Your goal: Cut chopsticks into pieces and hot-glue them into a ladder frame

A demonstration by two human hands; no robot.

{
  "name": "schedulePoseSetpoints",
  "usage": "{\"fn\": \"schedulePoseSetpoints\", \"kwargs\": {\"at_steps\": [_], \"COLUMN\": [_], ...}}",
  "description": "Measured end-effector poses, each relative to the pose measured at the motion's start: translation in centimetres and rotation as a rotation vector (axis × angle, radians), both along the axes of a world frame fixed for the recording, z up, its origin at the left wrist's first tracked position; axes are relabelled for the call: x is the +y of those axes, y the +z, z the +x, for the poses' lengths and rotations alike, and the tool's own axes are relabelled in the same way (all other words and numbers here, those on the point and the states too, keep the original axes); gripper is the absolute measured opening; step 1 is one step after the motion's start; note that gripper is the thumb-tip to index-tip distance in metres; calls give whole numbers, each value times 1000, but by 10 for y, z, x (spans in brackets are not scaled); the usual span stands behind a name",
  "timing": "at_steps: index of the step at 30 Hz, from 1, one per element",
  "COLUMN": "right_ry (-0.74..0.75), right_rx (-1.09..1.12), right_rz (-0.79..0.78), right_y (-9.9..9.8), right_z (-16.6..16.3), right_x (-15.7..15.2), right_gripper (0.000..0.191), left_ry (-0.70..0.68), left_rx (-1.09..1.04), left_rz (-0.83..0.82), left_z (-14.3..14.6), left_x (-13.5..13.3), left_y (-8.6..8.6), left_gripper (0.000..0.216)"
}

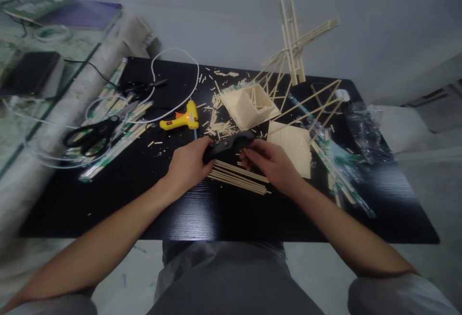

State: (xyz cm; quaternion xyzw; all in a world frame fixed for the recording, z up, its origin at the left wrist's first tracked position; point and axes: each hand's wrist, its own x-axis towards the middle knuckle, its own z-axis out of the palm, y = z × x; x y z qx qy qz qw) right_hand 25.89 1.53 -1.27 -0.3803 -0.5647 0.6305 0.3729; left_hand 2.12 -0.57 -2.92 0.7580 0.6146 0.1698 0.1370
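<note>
In front of me my left hand (191,163) is closed around one end of a black hand tool (231,144) with a curved body and a small round rivet. Its exact kind is hard to make out. Close to the tool's other end is my right hand (272,163), fingers bent and pinched together; whatever lies between them is too small to name. Below both hands, several thin wooden sticks (238,179) lie side by side on the black table (231,219). A yellow glue gun (181,119) rests to the left, beyond my left hand.
A framework of wooden sticks (294,45) rises behind a wooden box (254,104) on a board. Another board (290,149) lies near my right hand. Black scissors (94,133) and a white cable (198,72) are left; clear plastic wrapping (368,130) is right. Cut stick pieces (220,125) are scattered about.
</note>
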Motion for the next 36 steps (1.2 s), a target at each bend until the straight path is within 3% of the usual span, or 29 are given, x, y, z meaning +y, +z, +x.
{"fn": "schedulePoseSetpoints", "kwargs": {"at_steps": [10, 22, 36], "right_ry": [-67, -67, -67], "right_rx": [20, 63, 82], "right_rz": [38, -13, -37], "right_y": [-9, -15, -20], "right_z": [2, 1, 2], "right_x": [-4, -6, -4], "right_gripper": [33, 36, 37], "left_ry": [-17, -8, -29], "left_rx": [253, 301, 310], "left_rz": [0, -43, 24], "left_z": [7, 9, 7], "left_x": [-4, -6, -5], "left_y": [11, 12, 10], "left_gripper": [39, 35, 36]}}
